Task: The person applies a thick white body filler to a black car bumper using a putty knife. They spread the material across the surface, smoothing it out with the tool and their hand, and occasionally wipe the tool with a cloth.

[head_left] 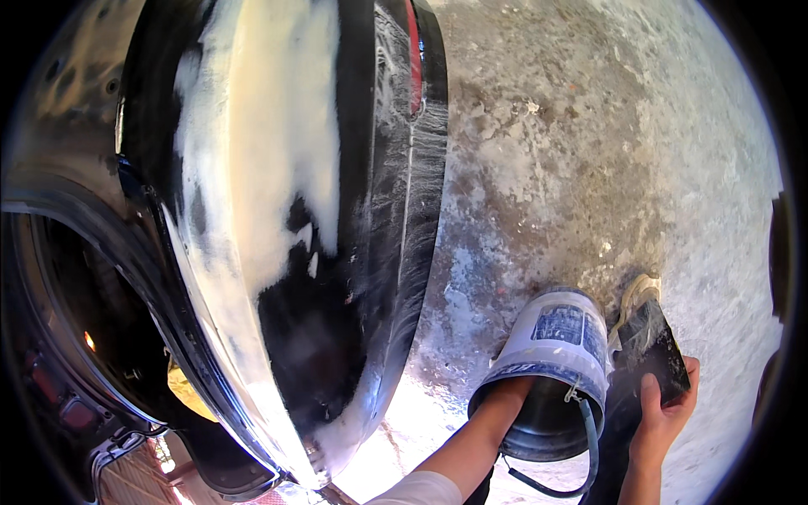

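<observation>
My left forearm [465, 435] reaches into the mouth of a white and blue bucket [547, 349], whose inside is dark. The left hand is hidden past the wrist, so its fingers do not show. A dark wire or hose-like handle [592, 446] hangs in a loop from the bucket's rim. To the right of the bucket, my right hand [661, 425] grips a flat black rectangular sheet [659, 349] by its lower end, thumb on the near face. The sheet looks like sandpaper and carries pale, dusty smears.
A dark car body panel [320, 337] with a broad cream filler patch [269, 143] fills the left, beside an opening [93, 311] in the car. A red lamp strip [414, 59] lies along its edge. Stained concrete floor [555, 168] extends right; a cream shoe [644, 289] shows behind the sheet.
</observation>
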Available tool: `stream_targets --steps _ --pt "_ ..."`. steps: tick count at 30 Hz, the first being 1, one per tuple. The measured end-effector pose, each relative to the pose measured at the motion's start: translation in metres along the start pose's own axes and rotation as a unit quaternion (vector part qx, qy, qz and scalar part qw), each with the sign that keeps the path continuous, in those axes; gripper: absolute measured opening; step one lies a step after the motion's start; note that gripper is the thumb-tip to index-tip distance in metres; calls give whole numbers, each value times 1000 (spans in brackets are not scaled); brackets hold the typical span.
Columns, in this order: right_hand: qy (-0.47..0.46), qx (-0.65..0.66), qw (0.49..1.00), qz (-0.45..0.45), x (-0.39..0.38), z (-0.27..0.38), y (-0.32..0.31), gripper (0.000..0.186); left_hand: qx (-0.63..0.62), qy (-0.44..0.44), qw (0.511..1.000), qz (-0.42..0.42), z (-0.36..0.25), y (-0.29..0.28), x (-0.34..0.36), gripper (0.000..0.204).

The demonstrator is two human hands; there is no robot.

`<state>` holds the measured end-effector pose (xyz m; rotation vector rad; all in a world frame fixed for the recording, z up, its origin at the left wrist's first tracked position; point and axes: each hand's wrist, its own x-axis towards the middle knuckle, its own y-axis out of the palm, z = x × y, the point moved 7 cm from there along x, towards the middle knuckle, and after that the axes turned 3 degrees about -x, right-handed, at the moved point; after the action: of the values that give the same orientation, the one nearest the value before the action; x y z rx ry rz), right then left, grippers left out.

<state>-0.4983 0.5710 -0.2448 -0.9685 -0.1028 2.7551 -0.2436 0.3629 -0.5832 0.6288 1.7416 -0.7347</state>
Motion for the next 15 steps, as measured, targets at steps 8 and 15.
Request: stream_targets --steps 8,15 --pt "23 81 996 41 0 -10 17 29 -72 33 996 33 -11 28 -39 71" --pt "-9 120 988 93 -15 14 75 52 -250 63 966 -8 -63 -40 -201 74"
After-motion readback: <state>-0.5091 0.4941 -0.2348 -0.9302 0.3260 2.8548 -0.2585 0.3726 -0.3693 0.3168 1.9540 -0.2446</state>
